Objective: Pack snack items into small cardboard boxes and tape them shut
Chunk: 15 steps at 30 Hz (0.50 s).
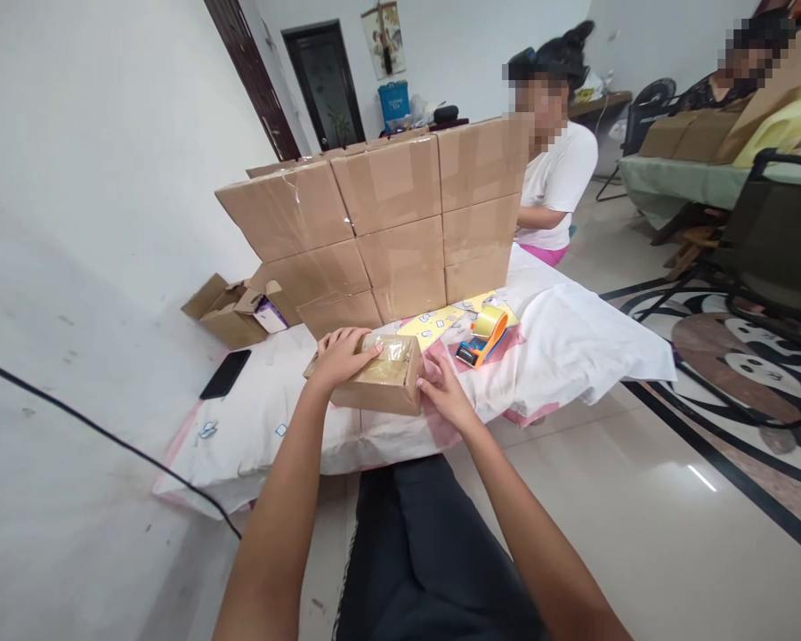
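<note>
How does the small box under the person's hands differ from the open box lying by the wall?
The small box is shut and taped; the open box has its flaps spread. The small box is held by the left hand and right hand; the open box lies untouched. Both are brown cardboard.

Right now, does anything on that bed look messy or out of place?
One open box lies tipped beside the neat stack, flaps splayed. The sheet hangs rumpled off the edge. The small box under both hands looks sound.
</note>
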{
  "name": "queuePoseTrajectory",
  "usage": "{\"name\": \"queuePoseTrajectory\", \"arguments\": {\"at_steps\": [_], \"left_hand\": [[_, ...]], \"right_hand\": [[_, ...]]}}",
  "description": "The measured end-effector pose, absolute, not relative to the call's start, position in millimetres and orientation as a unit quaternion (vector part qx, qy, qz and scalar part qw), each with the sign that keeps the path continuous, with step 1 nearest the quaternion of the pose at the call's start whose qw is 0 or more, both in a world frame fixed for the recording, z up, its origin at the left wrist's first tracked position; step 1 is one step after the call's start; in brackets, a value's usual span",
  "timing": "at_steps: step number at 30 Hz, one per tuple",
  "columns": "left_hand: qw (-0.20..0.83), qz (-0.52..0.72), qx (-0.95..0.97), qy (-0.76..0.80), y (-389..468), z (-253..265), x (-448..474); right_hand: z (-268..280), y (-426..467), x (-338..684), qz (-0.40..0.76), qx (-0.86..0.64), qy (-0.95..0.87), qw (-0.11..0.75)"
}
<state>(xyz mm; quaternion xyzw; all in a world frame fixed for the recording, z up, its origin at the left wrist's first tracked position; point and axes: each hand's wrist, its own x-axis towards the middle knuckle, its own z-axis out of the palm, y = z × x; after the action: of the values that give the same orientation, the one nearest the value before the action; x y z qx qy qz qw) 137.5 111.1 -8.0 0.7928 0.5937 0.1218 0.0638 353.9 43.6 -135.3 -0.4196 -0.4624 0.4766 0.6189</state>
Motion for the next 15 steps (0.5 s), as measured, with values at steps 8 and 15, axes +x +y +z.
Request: {"name": "queuePoseTrajectory", "arguments": {"at_steps": [8,15], "left_hand": [[0.065,0.117,0.799,0.587,112,-9,137],[0.075,0.125,0.799,0.584,115,-9,136]], "right_hand": [[-141,56,374,0.472,-0.371,-0.579,0.551],[-139,64,371,0.532,-0.334,-0.548,0.553]]}}
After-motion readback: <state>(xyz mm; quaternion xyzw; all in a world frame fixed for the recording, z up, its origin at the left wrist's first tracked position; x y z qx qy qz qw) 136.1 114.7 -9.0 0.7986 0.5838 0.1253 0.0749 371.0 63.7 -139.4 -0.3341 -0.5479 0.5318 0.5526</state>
